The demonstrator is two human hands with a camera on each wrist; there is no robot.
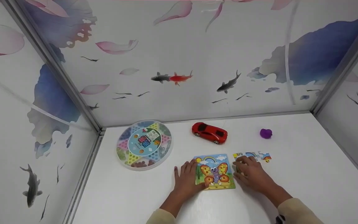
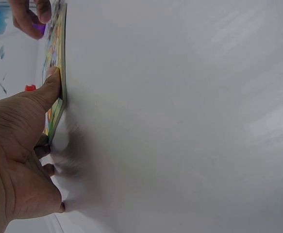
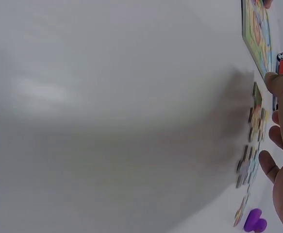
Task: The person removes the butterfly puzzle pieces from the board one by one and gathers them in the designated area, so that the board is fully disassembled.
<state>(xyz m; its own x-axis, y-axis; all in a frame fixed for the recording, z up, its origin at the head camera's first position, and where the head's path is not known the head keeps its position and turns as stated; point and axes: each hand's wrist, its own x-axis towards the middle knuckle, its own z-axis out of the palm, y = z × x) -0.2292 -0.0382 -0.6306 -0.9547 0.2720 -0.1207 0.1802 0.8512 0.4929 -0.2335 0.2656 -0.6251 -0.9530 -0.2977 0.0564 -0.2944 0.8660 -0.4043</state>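
A square butterfly jigsaw puzzle [image 1: 215, 172] lies flat on the table between the hands. My left hand [image 1: 187, 179] steadies it, fingers along its left edge and thumb on its lower left corner; in the left wrist view the thumb [image 2: 50, 90] presses on its face. My right hand [image 1: 253, 174] hovers at the puzzle's right side, fingers bent loosely over loose jigsaw pieces [image 1: 251, 154]. From the right wrist view, its thumb is by the puzzle's edge and several pieces [image 3: 248, 162] lie below the fingers. No piece is visibly held; some are partly hidden by this hand.
A round Chinese checkers box [image 1: 144, 144] lies at the back left. Behind the puzzle stands a red toy car [image 1: 210, 133], and a small purple heart-shaped thing [image 1: 266, 133] sits at the back right. Printed wall panels [image 1: 191, 102] enclose the white table [image 1: 129, 199] at the back and sides.
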